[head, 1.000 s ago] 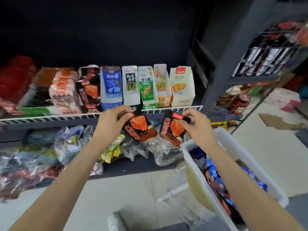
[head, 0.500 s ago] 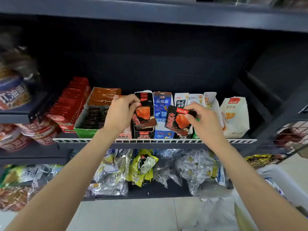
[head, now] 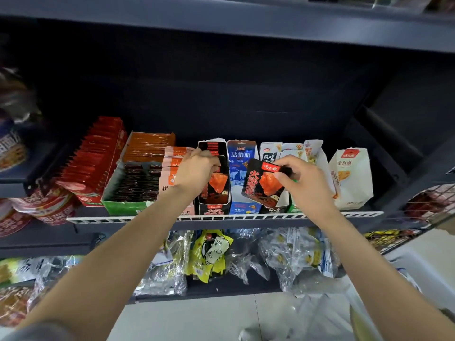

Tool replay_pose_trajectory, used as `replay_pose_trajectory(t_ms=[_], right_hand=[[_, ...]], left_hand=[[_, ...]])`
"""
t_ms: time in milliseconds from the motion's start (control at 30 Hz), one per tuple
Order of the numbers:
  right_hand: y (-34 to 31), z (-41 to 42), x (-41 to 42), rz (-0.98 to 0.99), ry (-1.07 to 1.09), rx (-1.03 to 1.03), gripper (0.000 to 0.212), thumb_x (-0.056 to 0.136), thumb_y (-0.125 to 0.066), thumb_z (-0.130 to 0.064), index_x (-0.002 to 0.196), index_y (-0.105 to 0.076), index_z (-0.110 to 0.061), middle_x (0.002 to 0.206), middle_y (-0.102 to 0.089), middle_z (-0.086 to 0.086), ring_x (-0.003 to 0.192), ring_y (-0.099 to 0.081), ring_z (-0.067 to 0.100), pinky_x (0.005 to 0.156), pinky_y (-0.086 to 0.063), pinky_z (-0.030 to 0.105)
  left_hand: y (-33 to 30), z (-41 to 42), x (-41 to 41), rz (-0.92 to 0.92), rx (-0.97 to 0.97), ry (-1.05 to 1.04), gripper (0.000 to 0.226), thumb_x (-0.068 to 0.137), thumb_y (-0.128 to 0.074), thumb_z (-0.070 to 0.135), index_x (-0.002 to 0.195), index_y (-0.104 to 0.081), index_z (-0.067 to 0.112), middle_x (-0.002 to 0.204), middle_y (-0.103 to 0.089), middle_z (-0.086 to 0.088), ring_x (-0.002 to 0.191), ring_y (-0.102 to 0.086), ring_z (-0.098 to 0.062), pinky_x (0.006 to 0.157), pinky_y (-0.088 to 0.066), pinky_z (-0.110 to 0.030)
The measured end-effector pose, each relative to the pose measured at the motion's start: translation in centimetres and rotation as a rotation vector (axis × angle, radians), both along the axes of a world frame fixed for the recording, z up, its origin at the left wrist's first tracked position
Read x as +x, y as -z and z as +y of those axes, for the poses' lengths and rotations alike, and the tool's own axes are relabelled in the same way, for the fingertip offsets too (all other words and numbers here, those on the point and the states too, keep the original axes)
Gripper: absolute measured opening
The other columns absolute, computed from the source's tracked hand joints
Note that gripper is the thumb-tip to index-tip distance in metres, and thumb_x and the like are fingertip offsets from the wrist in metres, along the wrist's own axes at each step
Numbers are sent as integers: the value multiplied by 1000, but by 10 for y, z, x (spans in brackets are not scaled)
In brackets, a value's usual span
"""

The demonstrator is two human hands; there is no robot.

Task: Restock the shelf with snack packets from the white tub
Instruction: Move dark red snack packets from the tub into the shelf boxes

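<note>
Packets going into the black box on the shelf.
Your left hand seems to pinch one inside; your right hand pinches the next packet, so slot it in behind.

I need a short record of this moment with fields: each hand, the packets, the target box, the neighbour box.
left hand: lowers a black packet into the black box
right hand: pinches a second black packet by its top, in front of the boxes
black box: open top, standing at the rail
neighbour on its right: blue box
</note>
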State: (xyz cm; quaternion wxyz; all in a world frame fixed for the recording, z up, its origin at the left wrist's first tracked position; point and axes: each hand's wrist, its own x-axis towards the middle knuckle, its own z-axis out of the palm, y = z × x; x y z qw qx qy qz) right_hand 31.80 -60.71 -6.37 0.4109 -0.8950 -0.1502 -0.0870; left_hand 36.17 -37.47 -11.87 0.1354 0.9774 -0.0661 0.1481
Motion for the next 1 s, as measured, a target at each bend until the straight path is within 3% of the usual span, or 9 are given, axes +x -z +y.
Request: replay_pose_trajectory(t_ms=[133,300,433,533,633,733,867,933,1000], right_hand=[[3,-1,7,-3,5,9,13,90,-59,-12,103,-63,-15,98,-65,-4,92,-61,16,80,-52,29],[8,5,15,11,-10,54,12,90,-59,-11,101,-63,-16,93,-64,-7,93,-61,14,75,-53,28],[14,22,25,55,-60,110,11,90,-59,-10,96,-62,-19,89,-64,-8,92,-63,14,73,-55,34],[17,41,35,95,-123,169,13,90,-59,-8,95,-60,-21,93,-65,-3,93,-64,15,71,-56,31],[17,63,46,127,-203,208,23,90,-57,-5,88,-57,-28,91,-65,-5,89,-63,12,75,-55,34],[22,79,59,137,-222,161,24,90,-57,-6,88,-57,-29,90,-61,-15,90,-61,10,81,-54,37],[36,92,78,154,-246,3,18,89,-58,-7,95,-59,-23,97,-62,-7,104,-60,19,91,-50,44],[42,97,85,131,-234,-60,15,89,-59,-7,98,-63,-19,100,-63,-5,103,-60,16,90,-47,34],[46,101,88,72,-186,-139,15,88,-62,-8,100,-67,-14,102,-65,-1,91,-56,10,78,-39,20]], left_hand=[[18,2,2,11,87,-14,28,94,-54,18,120,-62,19,119,-59,-2,117,-46,-22,99,-31,-35],[21,21,-12,-161,93,-47,34,73,-77,11,106,-68,12,104,-65,-8,98,-59,-31,81,-47,-45],[24,40,-27,-189,12,-125,31,78,-69,4,109,-67,11,112,-62,-10,101,-57,-35,82,-45,-48],[26,49,-35,-73,-33,-143,39,88,-58,11,126,-57,17,133,-51,-4,119,-48,-30,97,-38,-47],[26,59,-36,90,-62,-133,50,93,-54,27,141,-40,20,151,-31,0,141,-24,-22,113,-22,-41],[26,66,-34,198,-28,-99,56,95,-49,38,145,-31,24,157,-15,5,146,-8,-16,117,-12,-39],[25,71,-29,248,-60,-70,55,96,-48,35,146,-29,26,158,-12,5,146,-5,-14,118,-11,-34],[25,73,-29,265,-101,-59,54,96,-48,33,146,-28,26,158,-11,5,146,-3,-13,117,-12,-31],[25,74,-29,260,-108,-51,54,96,-48,31,146,-29,26,158,-11,5,146,-3,-13,117,-13,-31]])
